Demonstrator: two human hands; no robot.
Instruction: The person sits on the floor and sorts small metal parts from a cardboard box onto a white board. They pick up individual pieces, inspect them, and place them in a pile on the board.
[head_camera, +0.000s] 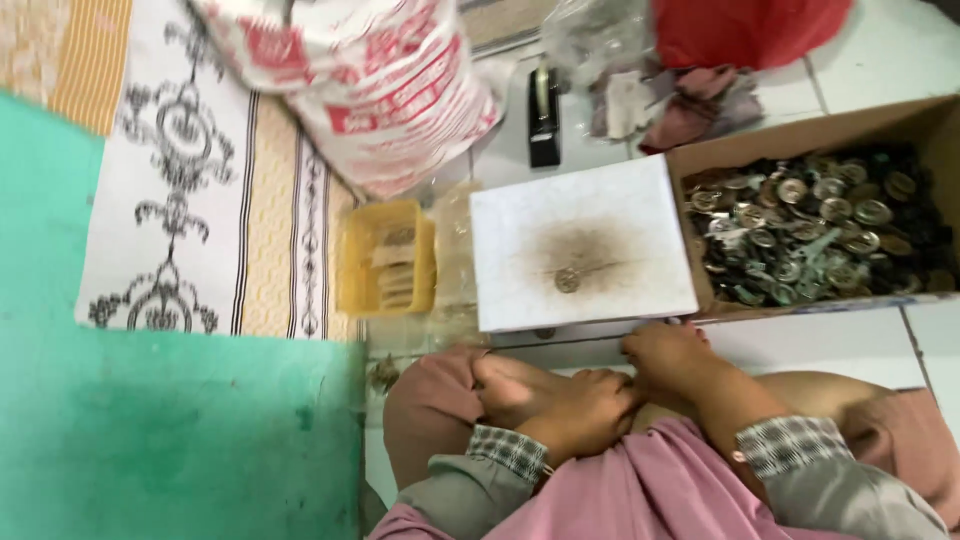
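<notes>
Fingers (600, 385) of both hands are curling empty near the board (582, 245); one disc (567, 280) is lying there, the box (905, 120) sitting full.

A white sack (370, 85) with red print lies top centre; an open cardboard box (800, 135) sits right.

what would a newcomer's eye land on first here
Likely the open brown cardboard box at the right, heaped with round metal parts, then the square white board with a dark smudge in the middle. Beside it stands a small yellow plastic basket, and both hands, left hand and right hand, rest low by the board's near edge.
</notes>
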